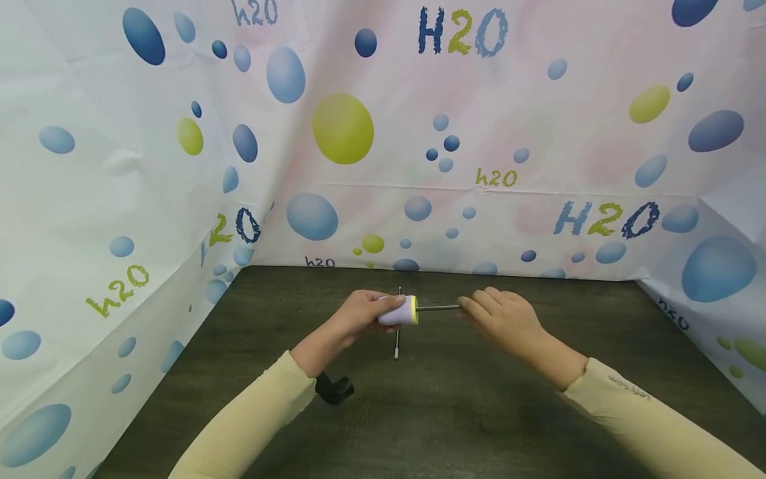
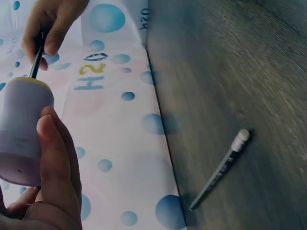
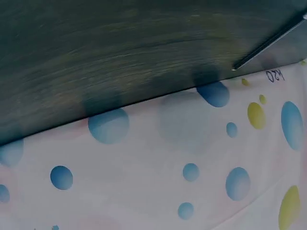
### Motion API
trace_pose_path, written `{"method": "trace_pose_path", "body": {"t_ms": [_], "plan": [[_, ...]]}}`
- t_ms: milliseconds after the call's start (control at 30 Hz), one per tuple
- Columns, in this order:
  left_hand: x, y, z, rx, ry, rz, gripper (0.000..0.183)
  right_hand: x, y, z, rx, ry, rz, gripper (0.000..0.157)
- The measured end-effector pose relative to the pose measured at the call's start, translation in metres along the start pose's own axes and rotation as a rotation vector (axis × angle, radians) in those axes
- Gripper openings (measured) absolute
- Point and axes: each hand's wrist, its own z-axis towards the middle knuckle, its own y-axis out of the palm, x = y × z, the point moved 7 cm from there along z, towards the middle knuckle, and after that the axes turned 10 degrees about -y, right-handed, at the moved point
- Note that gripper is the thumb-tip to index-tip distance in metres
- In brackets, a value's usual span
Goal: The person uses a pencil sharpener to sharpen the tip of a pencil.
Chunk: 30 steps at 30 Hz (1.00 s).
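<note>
In the head view my left hand (image 1: 365, 313) grips a lavender pencil sharpener (image 1: 395, 311), a rounded cylinder with a yellow rim, held on its side above the table. My right hand (image 1: 499, 319) pinches a dark, thin pencil (image 1: 438, 308) by its far end. The pencil's other end enters the sharpener's yellow-rimmed face; its tip is hidden inside. From the left wrist, the sharpener (image 2: 24, 129) shows with my left fingers (image 2: 55, 163) around it, and my right hand (image 2: 53, 24) on the pencil (image 2: 36, 62). The right wrist view shows neither hand.
A second pencil (image 2: 216, 175), dark with a white eraser end, lies on the dark wood table (image 1: 509, 406) beneath the sharpener. Beside my left wrist is a black curved piece (image 1: 335, 389). A white sheet (image 1: 538, 133) printed with bubbles walls the back and sides.
</note>
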Motion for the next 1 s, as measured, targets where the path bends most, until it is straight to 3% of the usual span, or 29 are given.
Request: {"method": "trace_pose_path", "body": {"t_ms": [100,200,267,367,433,467,500,533,600,700,800,833,900,1000], "plan": [[0.004,0.001,-0.002,0.031,0.020,0.055,0.042,0.001,-0.002,0.002,-0.008,0.038,-0.007,0.043],[0.012,0.001,-0.008,0.127,0.142,0.191,0.039,0.010,0.005,0.003,-0.170,0.204,0.182,0.049],[0.021,0.002,-0.016,0.201,0.311,0.335,0.037,0.018,0.016,-0.001,-0.343,0.366,0.464,0.046],[0.035,0.013,-0.036,0.314,0.709,0.643,0.039,0.020,0.037,-0.019,-0.619,0.663,1.077,0.038],[0.041,0.023,-0.050,0.358,0.958,0.793,0.043,0.017,0.044,-0.034,-0.797,0.861,1.426,0.037],[0.041,0.026,-0.054,0.374,1.043,0.844,0.044,0.014,0.046,-0.039,-0.869,0.931,1.539,0.038],[0.042,0.029,-0.055,0.372,1.076,0.866,0.045,0.013,0.046,-0.043,-0.919,0.968,1.600,0.039],[0.042,0.029,-0.054,0.356,1.054,0.859,0.044,0.012,0.046,-0.045,-0.943,0.975,1.613,0.041],[0.040,0.022,-0.044,0.327,0.886,0.782,0.041,0.014,0.046,-0.040,-0.891,0.887,1.493,0.041],[0.030,0.005,-0.023,0.285,0.513,0.556,0.035,0.020,0.036,-0.018,-0.659,0.537,0.994,0.051],[0.018,-0.004,-0.009,0.176,0.236,0.272,0.037,0.018,0.012,0.003,-0.349,0.209,0.401,0.054],[0.015,-0.004,-0.006,0.123,0.175,0.194,0.039,0.015,0.005,0.007,-0.239,0.122,0.256,0.052],[0.010,-0.001,-0.004,0.024,0.075,0.080,0.043,0.009,-0.006,0.010,-0.067,-0.011,0.075,0.043],[0.005,0.004,-0.005,-0.054,-0.022,0.041,0.047,0.003,-0.014,0.009,0.057,-0.106,-0.040,0.033]]}}
